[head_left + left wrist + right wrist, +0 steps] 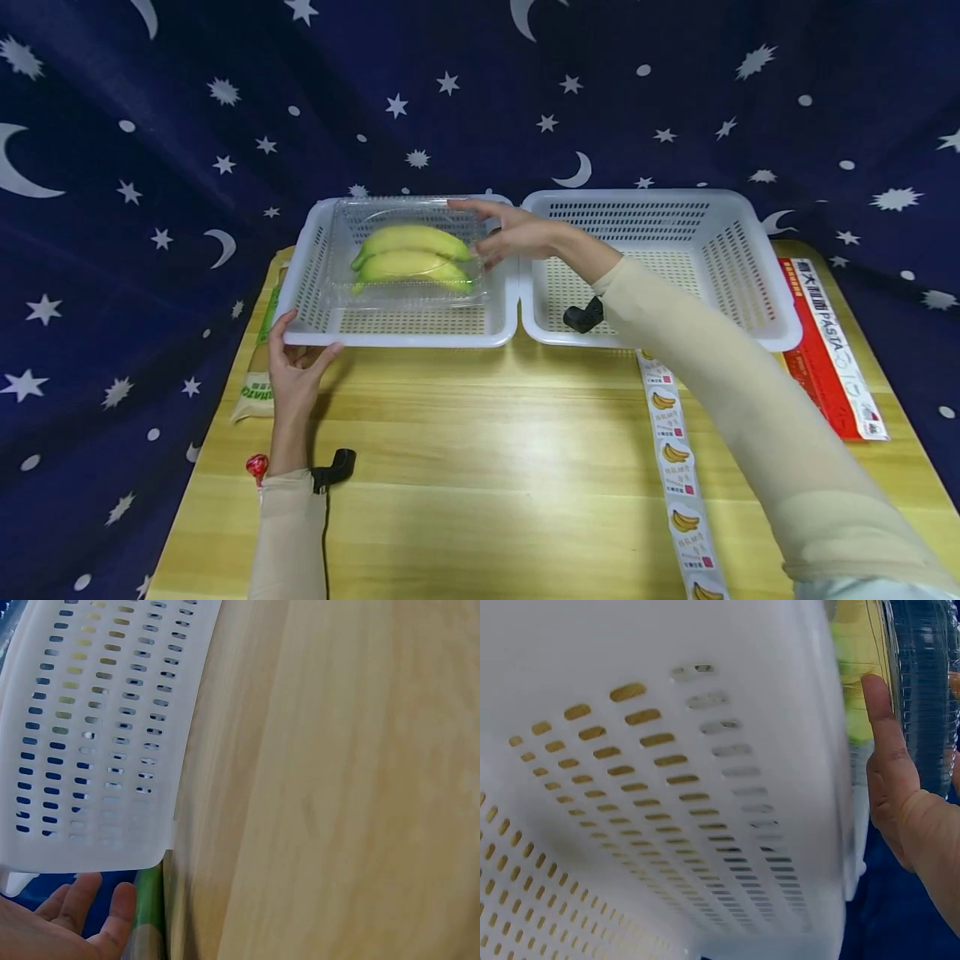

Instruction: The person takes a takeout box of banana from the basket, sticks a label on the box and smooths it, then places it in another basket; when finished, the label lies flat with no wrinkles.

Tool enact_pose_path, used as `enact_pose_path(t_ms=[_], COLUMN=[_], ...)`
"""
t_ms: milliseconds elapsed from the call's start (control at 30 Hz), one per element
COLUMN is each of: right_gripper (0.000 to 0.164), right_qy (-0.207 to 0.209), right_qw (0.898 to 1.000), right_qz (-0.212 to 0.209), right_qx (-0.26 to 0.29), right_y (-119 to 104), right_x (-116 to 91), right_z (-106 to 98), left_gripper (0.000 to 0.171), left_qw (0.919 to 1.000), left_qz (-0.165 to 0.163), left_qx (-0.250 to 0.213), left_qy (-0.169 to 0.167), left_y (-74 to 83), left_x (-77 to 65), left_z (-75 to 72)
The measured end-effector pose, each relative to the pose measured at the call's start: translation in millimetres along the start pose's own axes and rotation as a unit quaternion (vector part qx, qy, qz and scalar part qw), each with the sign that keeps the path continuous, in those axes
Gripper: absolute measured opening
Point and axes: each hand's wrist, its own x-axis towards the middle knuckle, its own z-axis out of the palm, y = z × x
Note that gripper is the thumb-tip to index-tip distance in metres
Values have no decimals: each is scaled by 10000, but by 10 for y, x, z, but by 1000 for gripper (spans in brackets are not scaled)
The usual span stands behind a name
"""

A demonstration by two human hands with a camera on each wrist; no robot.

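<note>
Currently, reading the head view as a dial with twelve toward the starry curtain (480,100), a clear plastic box (341,258) lies toward ten o'clock, within the outline of the left white basket (408,340); whether it touches the basket floor, I cannot tell. Inside the box are two bananas (411,242), yellow with green ends. The right hand (517,233), toward one o'clock, pinches the box's three-o'clock end between thumb and fingers, one digit lying against its side in the right wrist view. Toward eight o'clock, the left hand (296,375) is loosely spread at the basket's near-left corner, fingers relaxed; how firmly it touches, I cannot tell. The right white basket (776,333) stands just beside the first, between two and three o'clock. At three, a red pasta package (832,358) lies on the wooden table (480,467); at four, a strip of banana stickers (681,475) runs toward the near edge. Toward eight are a red lollipop (257,465) and a partly hidden packet (253,396).
</note>
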Motion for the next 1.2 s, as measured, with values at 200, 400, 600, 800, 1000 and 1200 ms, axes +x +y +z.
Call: enact_pose_path(t_ms=[200, 400, 600, 800, 1000, 1200], right_gripper=[80, 80, 82, 83, 83, 80], right_qy=[56, 41, 88, 107, 359, 773], right_qw=[10000, 9999, 9999, 9997, 9974, 9893], right_qz=[-41, -65, -78, -52, -189, -299], right_qx=[0, -77, -84, -219, -602, -1198], right_y=[-112, -272, -339, -247, -60, 169], right_x=[-223, -533, -950, -1351, -1723, -2065], right_z=[-30, 21, 166, 313, 453, 611], left_gripper=[82, 83, 81, 79, 81, 82], left_qw=[10000, 9999, 9999, 9998, 9999, 9999], left_qz=[-13, -67, -149, -177, -129, -78], left_qx=[63, 127, 47, -37, 82, 138], left_qy=[-15, 14, -17, -67, 0, 12], left_y=[15, 20, 125, 204, 58, 3], left_x=[-11, -10, -51, -84, -34, -10], left_z=[5, -10, 7, 33, 12, -22])
